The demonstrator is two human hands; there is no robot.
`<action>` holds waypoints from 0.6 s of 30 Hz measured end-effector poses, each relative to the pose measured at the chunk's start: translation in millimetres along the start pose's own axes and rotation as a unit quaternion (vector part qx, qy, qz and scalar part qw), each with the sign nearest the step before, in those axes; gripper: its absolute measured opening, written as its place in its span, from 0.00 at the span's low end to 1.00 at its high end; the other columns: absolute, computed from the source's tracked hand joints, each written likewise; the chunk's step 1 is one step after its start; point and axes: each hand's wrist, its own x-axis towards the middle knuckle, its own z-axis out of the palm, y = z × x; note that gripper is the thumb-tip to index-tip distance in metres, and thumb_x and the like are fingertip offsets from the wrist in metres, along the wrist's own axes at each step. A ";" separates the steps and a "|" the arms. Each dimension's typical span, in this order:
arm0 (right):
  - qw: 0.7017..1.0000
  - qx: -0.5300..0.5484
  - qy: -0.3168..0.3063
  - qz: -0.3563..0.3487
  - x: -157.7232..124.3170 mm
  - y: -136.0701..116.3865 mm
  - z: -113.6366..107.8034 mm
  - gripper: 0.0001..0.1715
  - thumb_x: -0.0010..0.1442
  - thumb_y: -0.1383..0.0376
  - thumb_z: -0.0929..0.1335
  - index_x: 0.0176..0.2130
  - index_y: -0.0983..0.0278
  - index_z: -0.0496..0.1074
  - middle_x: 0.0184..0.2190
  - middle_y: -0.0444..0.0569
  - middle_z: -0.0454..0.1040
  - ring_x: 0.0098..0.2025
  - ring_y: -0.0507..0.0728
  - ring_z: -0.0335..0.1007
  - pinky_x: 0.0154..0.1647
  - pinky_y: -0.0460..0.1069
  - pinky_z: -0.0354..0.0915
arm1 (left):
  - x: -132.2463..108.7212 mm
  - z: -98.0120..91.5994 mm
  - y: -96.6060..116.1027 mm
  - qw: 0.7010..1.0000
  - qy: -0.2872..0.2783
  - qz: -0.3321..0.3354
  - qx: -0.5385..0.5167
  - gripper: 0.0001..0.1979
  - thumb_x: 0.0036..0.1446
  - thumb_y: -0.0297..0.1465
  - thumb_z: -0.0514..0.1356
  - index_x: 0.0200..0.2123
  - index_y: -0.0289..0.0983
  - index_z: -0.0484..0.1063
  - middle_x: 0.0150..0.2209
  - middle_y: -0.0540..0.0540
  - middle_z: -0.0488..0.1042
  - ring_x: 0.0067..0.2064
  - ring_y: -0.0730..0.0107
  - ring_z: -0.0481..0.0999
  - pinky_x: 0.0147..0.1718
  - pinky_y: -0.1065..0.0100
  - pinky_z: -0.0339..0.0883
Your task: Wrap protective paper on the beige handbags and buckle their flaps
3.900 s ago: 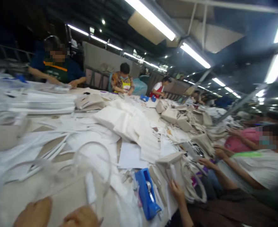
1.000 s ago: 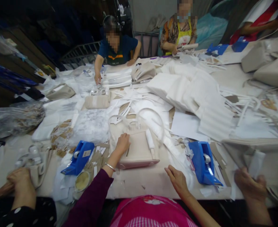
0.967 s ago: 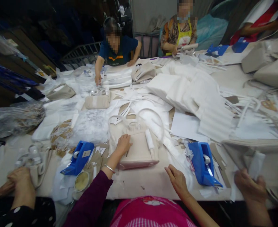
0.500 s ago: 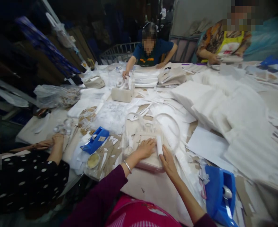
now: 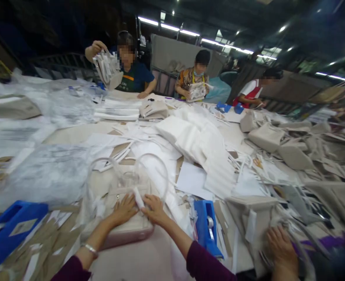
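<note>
A beige handbag (image 5: 131, 233) lies in front of me, its looped handles (image 5: 157, 158) wrapped in pale padding and pointing away from me. My left hand (image 5: 124, 210) rests flat on the bag's front, fingers stretched out. On the right part of the same face is my right hand (image 5: 154, 210), fingers extended, fingertips and thumb against the edge of a white strip (image 5: 138, 198). The strip lies on the bag between both hands. Whether the right fingers pinch it is hard to see; they look spread rather than closed.
Blue tape dispensers (image 5: 204, 228) stand to the right and left (image 5: 22, 230). White foam sheets (image 5: 195, 144) cover the middle. A co-worker's hand (image 5: 282, 246) touches another beige bag (image 5: 252, 207) at right. Several people work across the table; more bags (image 5: 267, 138) lie at far right.
My view has swung up and to the right, bringing more bags and people into sight. Both hands stay on the handbag. The person across has lifted a beige bag off the table.
</note>
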 end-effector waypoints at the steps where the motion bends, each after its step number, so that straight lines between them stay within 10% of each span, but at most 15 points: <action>1: 1.000 0.023 -0.010 -0.010 -2.8 -1.2 -5.5 0.27 0.58 0.55 0.67 0.57 0.53 0.65 0.60 0.45 0.63 0.62 0.62 0.52 0.61 0.62 0.50 | 0.8 -2.1 -3.1 1.000 0.019 0.010 -0.015 0.31 0.57 0.44 0.48 0.63 0.40 0.55 0.67 0.40 0.46 0.67 0.47 0.39 0.60 0.39 0.39; 6: 0.988 0.104 0.081 -0.078 -3.2 21.7 -65.5 0.21 0.60 0.59 0.64 0.53 0.56 0.69 0.54 0.48 0.69 0.56 0.58 0.61 0.59 0.57 0.55 | -10.1 -28.5 7.4 0.964 0.052 0.157 -0.207 0.28 0.55 0.49 0.51 0.53 0.41 0.69 0.63 0.44 0.59 0.64 0.50 0.55 0.62 0.50 0.47; 11: 0.888 -0.073 0.416 0.182 6.8 88.6 -180.3 0.34 0.58 0.64 0.63 0.62 0.69 0.55 0.60 0.65 0.55 0.62 0.68 0.50 0.60 0.64 0.50 | -34.6 -45.7 50.4 0.931 -0.021 0.244 -0.272 0.22 0.59 0.43 0.50 0.51 0.43 0.71 0.60 0.46 0.65 0.61 0.54 0.60 0.61 0.53 0.49; 15: 0.825 -0.150 0.361 0.409 1.2 135.7 -226.9 0.53 0.50 0.59 0.70 0.65 0.68 0.43 0.64 0.72 0.44 0.61 0.78 0.47 0.52 0.69 0.55 | -60.6 -37.9 83.2 0.948 -0.011 0.231 -0.218 0.21 0.58 0.31 0.50 0.54 0.43 0.67 0.58 0.46 0.65 0.62 0.57 0.59 0.61 0.55 0.48; 18: 0.812 -0.157 0.315 0.466 -3.1 161.9 -236.7 0.46 0.53 0.60 0.65 0.65 0.70 0.46 0.58 0.75 0.56 0.58 0.76 0.56 0.47 0.65 0.61 | -70.6 -23.7 103.3 0.960 0.019 0.246 -0.135 0.29 0.49 0.24 0.56 0.57 0.41 0.62 0.54 0.42 0.67 0.57 0.58 0.63 0.59 0.55 0.50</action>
